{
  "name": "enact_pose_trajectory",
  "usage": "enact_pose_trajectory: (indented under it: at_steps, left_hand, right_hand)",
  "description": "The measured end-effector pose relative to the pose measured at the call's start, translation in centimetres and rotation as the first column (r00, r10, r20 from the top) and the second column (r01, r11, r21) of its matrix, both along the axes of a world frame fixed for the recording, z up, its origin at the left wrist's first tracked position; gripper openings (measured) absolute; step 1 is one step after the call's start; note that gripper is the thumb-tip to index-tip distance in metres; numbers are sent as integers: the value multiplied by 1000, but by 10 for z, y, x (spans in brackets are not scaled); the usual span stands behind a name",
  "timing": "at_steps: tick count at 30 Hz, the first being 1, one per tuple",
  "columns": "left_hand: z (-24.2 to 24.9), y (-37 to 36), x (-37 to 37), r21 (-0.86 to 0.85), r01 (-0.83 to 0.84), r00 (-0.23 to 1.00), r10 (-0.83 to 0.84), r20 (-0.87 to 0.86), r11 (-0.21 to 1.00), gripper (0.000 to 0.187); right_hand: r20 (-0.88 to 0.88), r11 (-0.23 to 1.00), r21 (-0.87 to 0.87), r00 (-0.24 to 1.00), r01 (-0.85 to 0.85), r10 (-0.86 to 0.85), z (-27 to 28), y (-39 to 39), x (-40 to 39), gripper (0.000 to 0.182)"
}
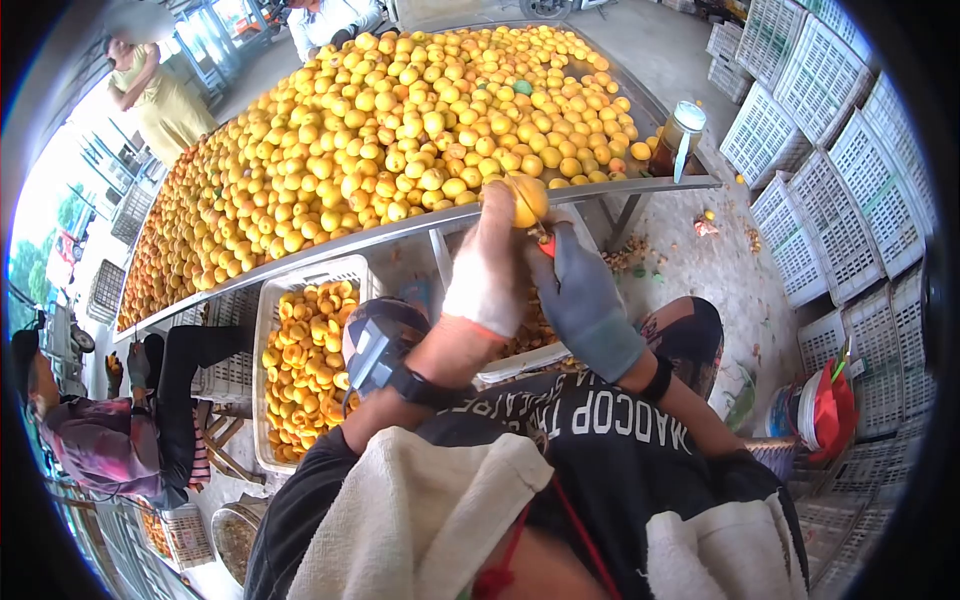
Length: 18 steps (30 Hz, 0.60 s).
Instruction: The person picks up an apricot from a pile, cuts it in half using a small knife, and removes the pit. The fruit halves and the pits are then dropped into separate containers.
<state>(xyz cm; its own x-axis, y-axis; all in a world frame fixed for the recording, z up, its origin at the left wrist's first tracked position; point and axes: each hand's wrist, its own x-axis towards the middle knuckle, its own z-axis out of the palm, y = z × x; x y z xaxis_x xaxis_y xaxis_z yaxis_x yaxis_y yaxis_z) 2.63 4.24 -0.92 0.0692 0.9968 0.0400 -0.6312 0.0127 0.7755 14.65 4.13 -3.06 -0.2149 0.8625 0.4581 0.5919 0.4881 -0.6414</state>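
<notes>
Currently, a round yellow-orange fruit sits pinched in the pale-gloved left hand by the metal-rimmed table's near edge, beside a red-handled tool gripped in the grey-gloved right hand. Leftward, a white plastic crate holds cut fruit.

The one view looks from the person's head, forward and steeply down past the shirt. The left hand and right hand lie close, near mid-frame; the table spreads beyond them. Its wide, round-edged field curves the stacked crates along the right side
</notes>
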Motion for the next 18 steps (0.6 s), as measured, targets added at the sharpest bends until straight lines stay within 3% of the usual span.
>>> enact_pose_trajectory:
  at_steps: [1,2,3,4,6,8,10,11,12,13,14,15,16,17,18]
  left_hand:
    - [0,-1,1,245,-72,924,157,-348,967,53]
    - [-1,-1,3,485,-42,715,366,-596,873,53]
    - [-4,8,-11,233,21,691,154,-706,972,46]
    - [-4,10,-8,237,26,692,154,-705,971,46]
    - [9,5,-1,364,-128,807,310,-503,923,38]
    - [9,4,-3,279,-142,857,258,-446,950,33]
    - [1,11,-7,304,-145,816,287,-502,942,36]
    - [2,3,1,546,-184,663,513,-545,817,47]
    - [-5,9,3,543,-181,664,509,-548,820,47]
    - [-17,18,4,204,-246,845,313,-433,948,54]
    - [-21,22,5,-157,-196,963,160,-217,968,62]
    - [-15,21,6,-196,-127,985,101,-139,972,66]
    - [-22,24,2,-191,-124,985,98,-140,974,66]
    - [-37,30,-6,5,-106,897,98,-431,994,66]
    - [-43,31,-10,185,-31,724,149,-674,982,66]
  right_hand:
    - [3,1000,-3,1000,26,-26,4,0,0,33]
    - [0,999,1,999,33,-33,8,-2,0,33]
    - [-38,999,22,999,27,-26,13,-5,2,32]
    - [-74,999,44,997,20,-17,16,-6,3,32]
    - [-78,999,39,997,20,-17,13,-5,6,31]
    - [-81,1000,24,997,13,-11,8,-4,5,31]
    - [-34,1000,23,999,12,-11,3,-1,3,31]
    - [-34,1000,20,999,13,-13,1,2,2,31]
    - [-5,998,29,998,57,-57,-1,5,0,31]
    - [25,994,36,995,100,-101,-5,6,-2,32]
    - [24,994,32,994,104,-105,-11,8,-2,32]
    - [59,993,31,992,110,-112,-16,12,-3,32]
    - [94,993,32,989,116,-118,-18,16,-2,32]
    - [91,992,34,989,118,-121,-16,17,0,32]
    - [103,998,-18,992,68,-66,-14,16,5,33]
